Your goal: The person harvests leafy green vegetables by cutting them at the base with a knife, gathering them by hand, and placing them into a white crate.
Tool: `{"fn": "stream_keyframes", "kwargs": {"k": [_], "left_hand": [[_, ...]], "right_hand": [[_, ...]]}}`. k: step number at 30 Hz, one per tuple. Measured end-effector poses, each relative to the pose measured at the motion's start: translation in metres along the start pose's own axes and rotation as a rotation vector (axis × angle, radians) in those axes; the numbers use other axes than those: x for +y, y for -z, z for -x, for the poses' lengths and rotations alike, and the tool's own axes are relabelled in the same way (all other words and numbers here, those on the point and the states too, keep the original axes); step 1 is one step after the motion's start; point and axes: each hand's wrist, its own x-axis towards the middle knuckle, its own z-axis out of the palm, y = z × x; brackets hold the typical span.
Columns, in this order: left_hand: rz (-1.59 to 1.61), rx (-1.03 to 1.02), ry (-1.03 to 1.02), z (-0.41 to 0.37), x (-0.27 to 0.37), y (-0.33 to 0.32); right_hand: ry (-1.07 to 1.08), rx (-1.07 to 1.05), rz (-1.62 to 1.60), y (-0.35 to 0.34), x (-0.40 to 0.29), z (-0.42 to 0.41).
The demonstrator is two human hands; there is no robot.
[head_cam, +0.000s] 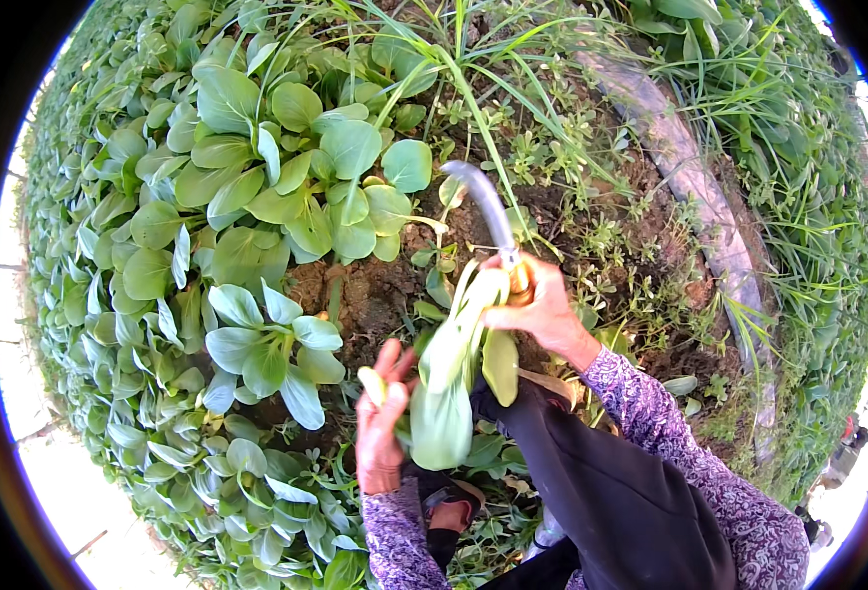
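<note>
My right hand grips a cut bok choy plant by its pale base, with its leaves hanging down toward me. The same hand holds a sickle; its curved metal blade points up and away, and part of its orange-yellow handle shows between the fingers. Just left of the hanging leaves is my left hand, slightly blurred, with a small yellow-green leaf between thumb and fingers. A larger yellowing leaf droops from the plant's right side.
Dense rooted bok choy grows on the left. Bare soil lies ahead of my hands, with low weeds and tall grass beyond. A strip of plastic film curves along the right. My dark-trousered knee is below my right hand.
</note>
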Motion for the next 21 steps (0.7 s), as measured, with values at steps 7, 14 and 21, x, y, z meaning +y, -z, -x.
{"fn": "stream_keyframes", "kwargs": {"k": [7, 14, 21], "left_hand": [[-0.574, 0.151, -0.234, 0.012, 0.05, -0.015], [-0.613, -0.251, -0.113, -0.061, 0.049, -0.046], [-0.548, -0.174, -0.024, -0.07, 0.038, -0.064]], "right_hand": [[0.041, 0.145, 0.307, 0.029, -0.005, 0.002], [-0.078, 0.025, 0.163, 0.024, -0.01, 0.002], [-0.013, -0.128, -0.227, 0.037, 0.003, 0.0]]}}
